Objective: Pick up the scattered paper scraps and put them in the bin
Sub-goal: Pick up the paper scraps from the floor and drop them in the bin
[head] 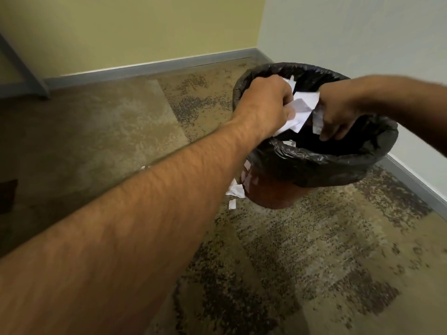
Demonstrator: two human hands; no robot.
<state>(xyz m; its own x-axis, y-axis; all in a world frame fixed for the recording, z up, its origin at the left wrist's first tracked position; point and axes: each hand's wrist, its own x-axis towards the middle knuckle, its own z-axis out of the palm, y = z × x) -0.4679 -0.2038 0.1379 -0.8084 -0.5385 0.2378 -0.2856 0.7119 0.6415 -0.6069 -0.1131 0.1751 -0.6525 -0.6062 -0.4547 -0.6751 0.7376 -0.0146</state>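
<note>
Paper scraps (pixel 303 110) are bunched in both my hands right over the mouth of the bin (pixel 338 163): my left hand (pixel 266 105) is clenched around a white wad, and my right hand (pixel 338 117) pinches a few more pieces. I judge this the dropping step, so next I loosen both grips above the bin. More scraps (pixel 235 191) lie on the carpet (pixel 314 250) against the bin's base, waiting to be gathered.

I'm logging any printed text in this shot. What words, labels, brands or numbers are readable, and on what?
None can be read.
Paper scraps gripped over the bin: a grey patch on one, too blurred to tell if it is print.
Bin and liner: no label visible.
</note>
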